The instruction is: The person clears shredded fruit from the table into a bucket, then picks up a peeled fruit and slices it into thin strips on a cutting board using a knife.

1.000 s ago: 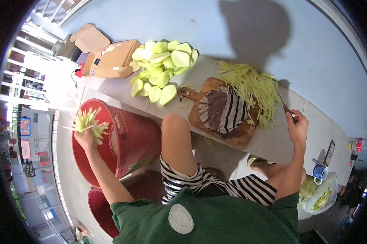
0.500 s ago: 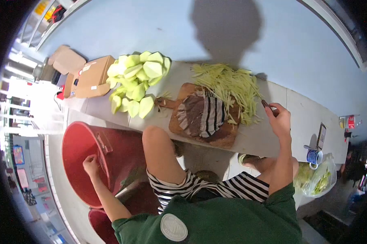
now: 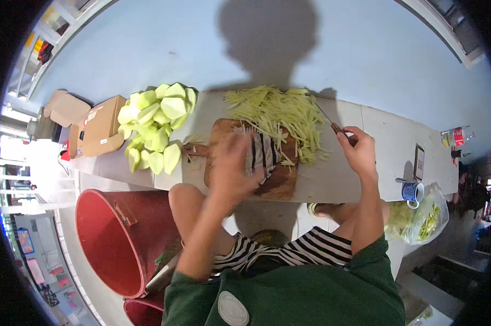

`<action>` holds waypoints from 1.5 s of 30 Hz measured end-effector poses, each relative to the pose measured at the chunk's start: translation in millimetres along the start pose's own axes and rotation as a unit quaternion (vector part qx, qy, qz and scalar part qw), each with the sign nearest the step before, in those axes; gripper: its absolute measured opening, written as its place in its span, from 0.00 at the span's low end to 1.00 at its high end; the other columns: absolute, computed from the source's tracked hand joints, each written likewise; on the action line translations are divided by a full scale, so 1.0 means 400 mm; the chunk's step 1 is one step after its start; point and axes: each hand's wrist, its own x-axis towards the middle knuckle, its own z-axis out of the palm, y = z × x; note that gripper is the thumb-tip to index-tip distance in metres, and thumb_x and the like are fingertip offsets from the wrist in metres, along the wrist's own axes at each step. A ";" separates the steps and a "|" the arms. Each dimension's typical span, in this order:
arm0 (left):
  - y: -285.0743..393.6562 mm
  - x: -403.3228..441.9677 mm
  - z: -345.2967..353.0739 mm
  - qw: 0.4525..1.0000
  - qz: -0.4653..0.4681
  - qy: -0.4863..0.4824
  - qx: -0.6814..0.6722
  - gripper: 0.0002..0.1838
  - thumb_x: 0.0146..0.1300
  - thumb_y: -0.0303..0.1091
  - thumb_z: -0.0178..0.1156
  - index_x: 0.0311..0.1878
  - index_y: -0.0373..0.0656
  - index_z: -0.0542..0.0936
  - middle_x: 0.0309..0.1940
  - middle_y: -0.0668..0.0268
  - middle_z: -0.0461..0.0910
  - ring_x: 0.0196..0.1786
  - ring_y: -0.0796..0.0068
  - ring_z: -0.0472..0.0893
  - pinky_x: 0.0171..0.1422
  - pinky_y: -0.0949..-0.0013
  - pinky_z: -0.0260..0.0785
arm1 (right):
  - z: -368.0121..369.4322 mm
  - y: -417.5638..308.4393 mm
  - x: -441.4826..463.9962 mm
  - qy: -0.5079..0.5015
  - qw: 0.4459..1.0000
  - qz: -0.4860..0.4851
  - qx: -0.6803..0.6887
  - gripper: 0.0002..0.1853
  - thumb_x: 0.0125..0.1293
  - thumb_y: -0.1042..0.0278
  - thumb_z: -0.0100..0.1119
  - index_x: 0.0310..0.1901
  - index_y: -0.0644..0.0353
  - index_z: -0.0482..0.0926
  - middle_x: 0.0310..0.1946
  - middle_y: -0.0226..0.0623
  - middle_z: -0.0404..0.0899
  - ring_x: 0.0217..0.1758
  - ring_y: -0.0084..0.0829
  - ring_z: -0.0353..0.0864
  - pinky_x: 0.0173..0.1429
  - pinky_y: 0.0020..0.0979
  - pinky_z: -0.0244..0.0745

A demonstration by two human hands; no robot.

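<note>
My left hand, smeared by motion, is over a folded cloth with black and white stripes on a wooden cutting board. Its fingers are too blurred to show whether they grip the cloth. In my right hand is a knife, held by its brown handle, with the thin blade pointing up and left toward a heap of pale green shreds. Some shreds lie on the board's right part. Left of the board, peeled pale green fruits are piled on the counter.
An open cardboard box stands at the left. Below it is a large red bin. On the right are a phone, a blue and white mug, a plastic bag of green pieces and a bottle.
My left hand has moved from above the red bin to the cloth on the board. My right hand still holds the knife beside the shreds. The view has shifted slightly.
</note>
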 end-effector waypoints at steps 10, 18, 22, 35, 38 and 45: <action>0.099 0.148 0.507 0.977 0.014 -0.071 0.199 0.69 0.34 0.52 0.82 0.81 0.72 0.50 0.81 0.50 0.38 0.77 0.24 0.46 0.69 0.19 0.50 | -0.048 -0.008 0.021 0.032 0.999 0.002 0.012 0.15 0.65 0.64 0.69 0.47 0.67 0.84 0.19 0.37 0.80 0.20 0.23 0.74 0.27 0.29 0.68; 0.099 0.328 0.534 0.958 -0.011 -0.161 0.236 0.61 0.45 0.53 0.78 0.81 0.71 0.51 0.81 0.47 0.40 0.77 0.23 0.47 0.59 0.20 0.65 | -0.056 0.002 0.024 0.037 0.999 0.011 0.014 0.16 0.64 0.64 0.69 0.47 0.67 0.85 0.19 0.40 0.81 0.20 0.25 0.76 0.28 0.31 0.70; 0.092 0.386 0.536 0.951 -0.011 -0.171 0.256 0.57 0.46 0.54 0.76 0.80 0.70 0.55 0.79 0.46 0.47 0.76 0.25 0.51 0.55 0.22 0.70 | -0.056 -0.008 0.026 0.031 0.999 0.020 0.012 0.16 0.64 0.63 0.70 0.46 0.67 0.85 0.18 0.39 0.80 0.20 0.24 0.74 0.27 0.30 0.69; -0.005 0.419 0.565 0.980 0.059 -0.114 0.152 0.19 0.64 0.30 0.61 0.59 0.51 0.80 0.64 0.50 0.70 0.63 0.38 0.75 0.51 0.51 0.83 | -0.046 0.005 0.023 0.020 1.000 0.003 0.002 0.15 0.66 0.66 0.68 0.48 0.67 0.84 0.18 0.34 0.79 0.18 0.20 0.73 0.26 0.27 0.67; 0.016 0.417 0.478 0.987 0.020 -0.118 0.108 0.22 0.60 0.32 0.66 0.59 0.48 0.81 0.61 0.50 0.73 0.62 0.42 0.76 0.55 0.50 0.80 | -0.045 0.006 0.023 0.026 0.999 0.010 0.017 0.15 0.63 0.63 0.70 0.46 0.66 0.85 0.19 0.39 0.80 0.19 0.25 0.75 0.27 0.31 0.69; -0.027 0.455 0.302 0.996 -0.036 0.030 -0.080 0.27 0.47 0.32 0.74 0.54 0.43 0.84 0.47 0.50 0.85 0.51 0.55 0.85 0.56 0.55 0.79 | -0.039 -0.002 0.021 0.036 0.999 -0.021 -0.003 0.16 0.63 0.63 0.69 0.46 0.66 0.85 0.20 0.43 0.82 0.20 0.29 0.79 0.30 0.33 0.73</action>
